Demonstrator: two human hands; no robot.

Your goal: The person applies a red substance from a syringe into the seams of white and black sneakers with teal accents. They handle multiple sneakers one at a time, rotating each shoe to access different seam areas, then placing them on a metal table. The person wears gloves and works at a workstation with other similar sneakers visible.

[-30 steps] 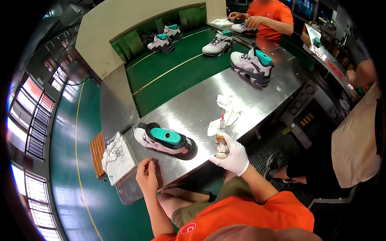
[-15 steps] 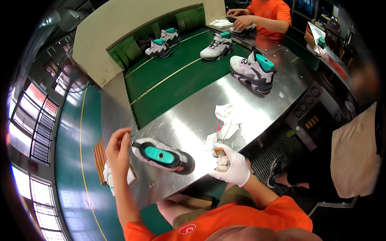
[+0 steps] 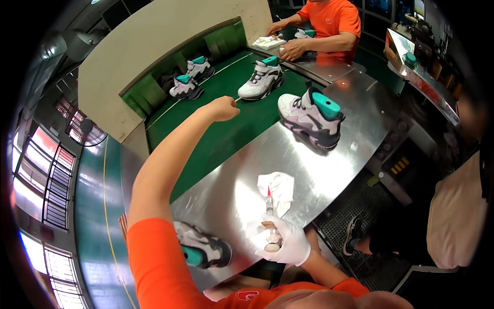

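Observation:
My left hand (image 3: 223,108), bare, reaches out over the green belt (image 3: 206,135) with its fingers curled closed. I see nothing in it. It is nearest to a white, grey and black sneaker (image 3: 261,82) with a teal shoe last inside, a small gap apart. My right hand (image 3: 290,242), in a white glove, is closed round a clear syringe (image 3: 269,206) with a red tip pointing up and away. A crumpled white cloth (image 3: 282,188) lies just beyond the tip. Partly hidden behind my left arm, another sneaker (image 3: 208,244) lies on the metal table near me.
A larger-looking sneaker (image 3: 311,118) stands on the metal table (image 3: 236,159) at the right. Two more sneakers (image 3: 186,87) sit far along the belt by green flaps (image 3: 139,98). Across the table, a co-worker in orange (image 3: 332,26) handles a shoe.
My left hand has left the near sneaker and swung forward over the belt, its fingers curling in. My right hand still holds the syringe. The view has shifted.

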